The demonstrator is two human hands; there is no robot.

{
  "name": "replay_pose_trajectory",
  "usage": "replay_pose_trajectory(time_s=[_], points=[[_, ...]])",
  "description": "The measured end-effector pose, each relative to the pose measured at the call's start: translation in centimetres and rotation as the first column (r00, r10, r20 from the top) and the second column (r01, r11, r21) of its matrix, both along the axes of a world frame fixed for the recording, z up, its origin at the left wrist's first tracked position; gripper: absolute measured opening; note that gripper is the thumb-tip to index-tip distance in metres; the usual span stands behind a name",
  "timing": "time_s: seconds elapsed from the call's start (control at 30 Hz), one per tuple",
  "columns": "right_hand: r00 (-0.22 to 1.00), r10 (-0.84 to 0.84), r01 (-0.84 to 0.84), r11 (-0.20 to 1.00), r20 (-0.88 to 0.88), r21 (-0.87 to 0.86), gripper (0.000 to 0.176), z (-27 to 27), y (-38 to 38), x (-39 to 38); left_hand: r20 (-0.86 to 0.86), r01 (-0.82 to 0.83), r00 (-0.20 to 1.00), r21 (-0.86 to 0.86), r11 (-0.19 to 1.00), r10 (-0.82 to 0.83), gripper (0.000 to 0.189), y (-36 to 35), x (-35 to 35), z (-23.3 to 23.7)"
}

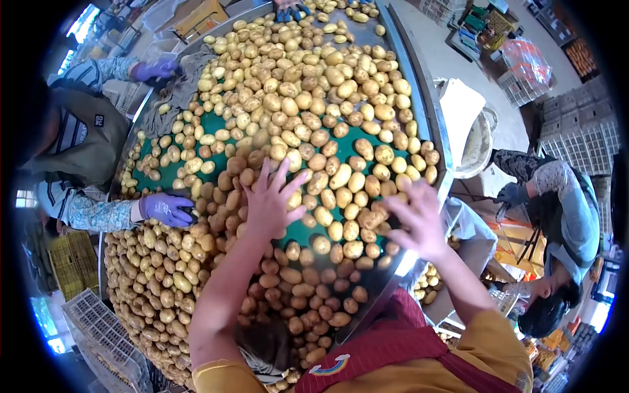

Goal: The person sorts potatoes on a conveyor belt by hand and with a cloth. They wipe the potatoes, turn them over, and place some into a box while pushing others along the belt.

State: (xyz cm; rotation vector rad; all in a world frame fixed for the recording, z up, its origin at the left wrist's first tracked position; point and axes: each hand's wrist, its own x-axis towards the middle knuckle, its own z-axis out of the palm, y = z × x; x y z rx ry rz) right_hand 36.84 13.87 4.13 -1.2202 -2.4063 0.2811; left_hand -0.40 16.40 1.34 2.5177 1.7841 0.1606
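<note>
A heap of yellow-brown potatoes (340, 175) covers a sorting table with a green surface (303, 234). My left hand (267, 202) lies over potatoes near the middle, fingers spread apart, palm down. To its right, my right hand (417, 221) reaches in beside the table's metal edge (440, 164). Its fingers are apart and slightly blurred, close to several potatoes. Neither hand appears to grip one, though what lies under the palms is hidden. Bare green surface shows between the two hands.
Across the left side, a co-worker's purple gloves (167, 209) rest at the potatoes. Another person's blue-gloved hand (291, 10) is at the far end. A bending person (567, 216) is on the right, near a white bucket (477, 147). Crates (108, 331) stand lower left.
</note>
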Motion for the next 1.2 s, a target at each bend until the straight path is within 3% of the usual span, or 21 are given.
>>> replay_pose_trajectory(time_s=[0.07,0.13,0.2,0.23,0.3,0.33,0.4,0.47,0.5,0.57,0.6,0.63,0.67,0.73,0.8,0.87,0.93,0.97,1.07,1.13,1.2], points=[[0.947,0.281,-0.264,0.957,0.158,-0.116,0.07,-0.8,4.0,-5.9,-0.02,0.032,0.999,0.017,0.999,-0.031,0.077,3.3,-0.9,0.3],[0.842,0.407,-0.243,0.873,0.355,-0.424,0.063,-0.3,8.6,-10.6,-0.006,0.014,1.0,-0.067,0.998,-0.014,0.076,6.8,-1.3,0.7],[0.855,0.359,-0.351,0.932,0.374,-0.092,0.056,-4.4,13.9,-12.3,-0.075,-0.045,0.996,-0.091,0.995,0.038,0.075,9.5,-1.7,0.2],[0.796,0.475,-0.414,0.879,0.375,-0.235,0.054,-3.8,17.0,-13.1,0.006,-0.005,1.0,-0.049,0.999,0.005,0.073,10.6,-2.5,-0.8],[0.823,0.441,-0.425,0.896,0.358,-0.125,0.058,-5.6,21.1,-14.5,0.115,0.024,0.993,0.009,1.0,-0.025,0.067,13.0,-4.0,-1.6],[0.819,0.415,-0.418,0.904,0.397,-0.084,0.06,-5.9,22.8,-15.4,-0.053,-0.041,0.998,0.026,0.999,0.042,0.061,13.9,-4.2,-1.3],[0.874,0.326,-0.355,0.935,0.361,0.017,0.063,-6.2,24.0,-17.2,0.22,-0.116,0.97,0.041,0.992,0.104,0.061,16.8,-5.4,-3.3],[0.881,0.218,-0.239,0.971,0.419,-0.001,0.068,-6.2,23.9,-18.7,0.069,-0.28,0.959,0.07,0.957,0.276,0.058,17.8,-4.8,-2.6],[0.875,0.2,-0.195,0.979,0.441,-0.056,0.07,-5.7,23.1,-18.8,0.128,-0.265,0.96,0.121,0.957,0.25,0.059,17.6,-4.9,-3.3],[0.875,0.236,-0.155,0.964,0.423,-0.217,0.078,-4.1,19.7,-18.0,0.195,-0.173,0.97,0.148,0.974,0.143,0.059,16.5,-5.8,-5.6],[0.891,0.316,-0.198,0.916,0.325,-0.348,0.081,-4.2,18.0,-16.9,0.208,-0.1,0.975,0.122,0.988,0.073,0.059,14.7,-6.3,-6.3],[0.873,0.353,-0.219,0.9,0.335,-0.377,0.082,-3.5,15.4,-15.6,-0.078,-0.271,0.962,-0.161,0.949,0.262,0.057,11.6,-4.1,-2.2],[0.854,0.389,-0.242,0.885,0.345,-0.399,0.084,-2.8,13.0,-14.2,-0.081,-0.167,0.983,-0.008,0.986,0.166,0.057,8.9,-5.0,-3.6],[0.853,0.394,-0.25,0.884,0.342,-0.394,0.085,-2.1,8.9,-11.2,0.074,-0.117,0.99,-0.087,0.989,0.124,0.059,3.0,-5.4,-2.7],[0.865,0.38,-0.29,0.911,0.328,-0.292,0.085,-1.6,4.6,-8.9,-0.065,-0.108,0.993,-0.202,0.973,0.097,0.065,-3.2,-3.7,0.9],[0.813,0.474,-0.357,0.865,0.338,-0.353,0.086,-0.8,0.5,-7.6,0.014,-0.003,1.0,-0.338,0.941,0.008,0.076,-8.8,-1.4,3.4],[0.732,0.613,-0.438,0.759,0.299,-0.482,0.084,0.2,-1.8,-7.4,-0.035,0.206,0.968,-0.443,0.872,-0.247,0.087,-13.2,0.7,4.4],[0.735,0.619,-0.452,0.751,0.277,-0.481,0.078,0.2,-2.4,-7.5,-0.027,0.301,0.938,-0.433,0.85,-0.346,0.072,-15.0,1.1,3.4],[0.741,0.652,-0.568,0.737,0.162,-0.365,0.073,-1.9,-0.2,-7.5,0.028,0.349,0.932,-0.344,0.872,-0.362,0.071,-13.7,0.2,1.0],[0.716,0.619,-0.573,0.785,0.322,-0.234,0.069,-3.4,2.3,-7.5,0.115,0.335,0.936,-0.008,0.942,-0.331,0.07,-11.6,-0.1,-1.5],[0.832,0.525,-0.486,0.846,0.182,-0.218,0.067,-4.6,5.7,-8.0,0.176,0.229,0.96,-0.056,0.972,-0.216,0.067,-9.0,0.3,-2.2]])
